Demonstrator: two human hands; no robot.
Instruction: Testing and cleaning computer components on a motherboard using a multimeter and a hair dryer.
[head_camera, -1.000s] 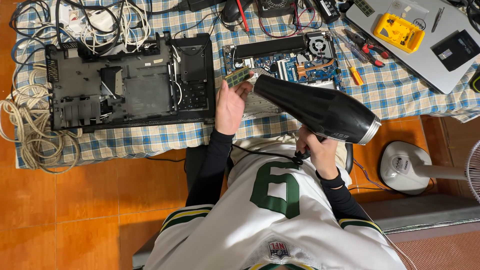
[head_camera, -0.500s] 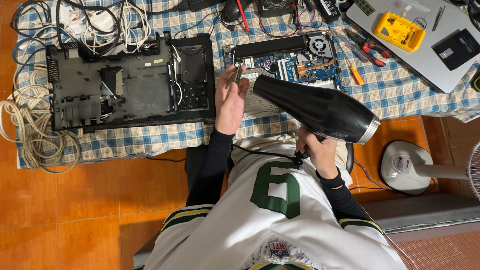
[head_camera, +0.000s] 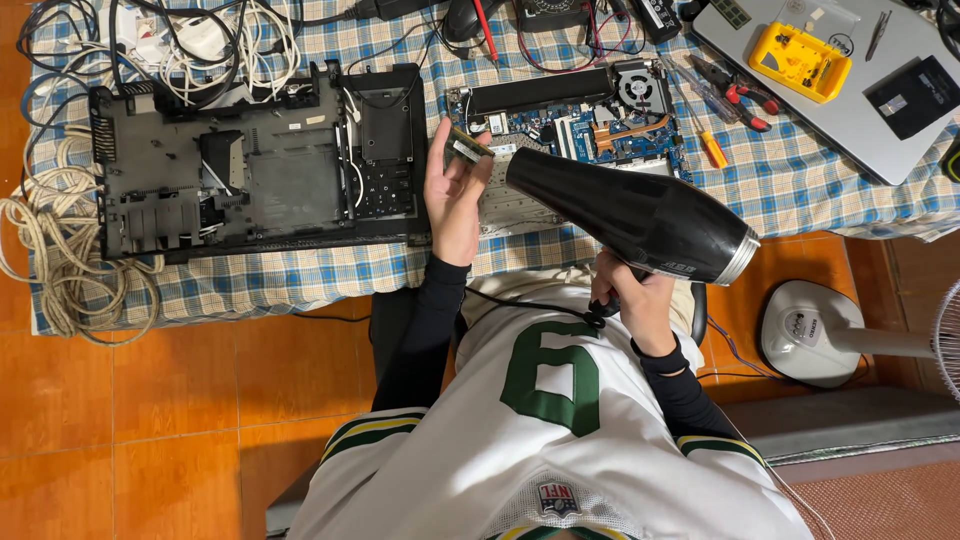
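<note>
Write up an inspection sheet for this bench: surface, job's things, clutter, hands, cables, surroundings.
Surface: checked blue cloth spread on an orange tiled floor.
Job's things: small memory module; black hair dryer, nozzle aimed at the module; bare laptop mainboard beneath.
Clutter: opened black laptop base, yellow meter, red-handled pliers, grey laptop lid.
Hands: left hand pinches the module; right hand grips the dryer handle.
Cables: white bundle at the cloth's left edge; black and white leads at top.
Surroundings: white fan base on the floor.
</note>
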